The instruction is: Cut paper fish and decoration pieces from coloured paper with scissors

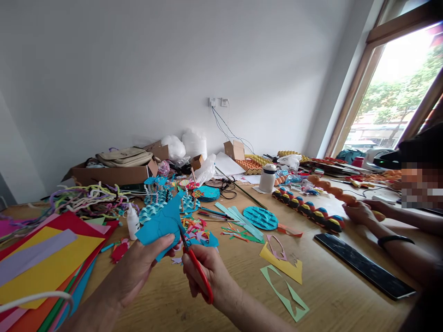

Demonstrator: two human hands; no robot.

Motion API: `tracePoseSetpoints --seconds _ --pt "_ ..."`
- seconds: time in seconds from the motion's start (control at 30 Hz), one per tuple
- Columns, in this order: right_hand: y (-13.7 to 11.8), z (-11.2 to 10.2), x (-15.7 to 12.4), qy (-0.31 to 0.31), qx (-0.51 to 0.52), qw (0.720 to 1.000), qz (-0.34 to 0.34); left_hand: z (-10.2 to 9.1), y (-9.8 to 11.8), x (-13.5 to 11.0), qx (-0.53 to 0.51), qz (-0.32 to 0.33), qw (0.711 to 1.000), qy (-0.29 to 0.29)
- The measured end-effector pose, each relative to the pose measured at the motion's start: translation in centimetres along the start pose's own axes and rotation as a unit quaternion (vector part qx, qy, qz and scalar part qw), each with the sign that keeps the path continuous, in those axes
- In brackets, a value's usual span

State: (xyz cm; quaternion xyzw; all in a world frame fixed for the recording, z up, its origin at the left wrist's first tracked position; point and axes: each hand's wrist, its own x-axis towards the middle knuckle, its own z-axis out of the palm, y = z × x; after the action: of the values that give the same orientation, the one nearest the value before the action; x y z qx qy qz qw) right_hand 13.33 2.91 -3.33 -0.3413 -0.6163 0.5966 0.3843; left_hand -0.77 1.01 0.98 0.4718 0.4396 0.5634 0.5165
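Observation:
Between thumb and fingers, my left hand (148,253) pinches a piece of blue paper (161,221) with faint drawn lines on it. My right hand (209,269) grips red-handled scissors (201,274), their dark blades at the paper's right edge. Below and behind the paper lie small coloured paper scraps (197,226). A white glue bottle (132,222) stands just left of the blue sheet. Farther back are wavy blue paper pieces (155,198) with small decorated cutouts. To the right lie a yellow paper offcut (282,263) and a green paper offcut (284,290), with shapes cut out of them.
Coloured paper sheets (51,253) are stacked at left, near a pile of pipe cleaners (90,200). A blue textured disc (260,217), a white jar (267,178) and a black phone (363,263) are on the right. Another person's hands (362,214) hold an orange egg-carton strip.

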Motion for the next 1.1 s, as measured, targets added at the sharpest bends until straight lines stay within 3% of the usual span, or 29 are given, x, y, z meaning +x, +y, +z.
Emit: tracePoseSetpoints --seconds 0.53,0.83,1.1 --pt "0.9 -0.1 0.2 -0.007 -0.033 0.999 -0.02 -1.1 0.4 0.4 0.003 -0.03 0.998 -0.057" --pt "1.0 -0.2 0.3 -0.007 -0.043 0.999 -0.014 -1.4 0.4 0.3 -0.007 -0.048 0.998 -0.046" --pt "0.1 -0.1 0.1 -0.005 -0.027 1.0 -0.016 -0.6 0.5 0.2 -0.003 -0.036 0.998 -0.046"
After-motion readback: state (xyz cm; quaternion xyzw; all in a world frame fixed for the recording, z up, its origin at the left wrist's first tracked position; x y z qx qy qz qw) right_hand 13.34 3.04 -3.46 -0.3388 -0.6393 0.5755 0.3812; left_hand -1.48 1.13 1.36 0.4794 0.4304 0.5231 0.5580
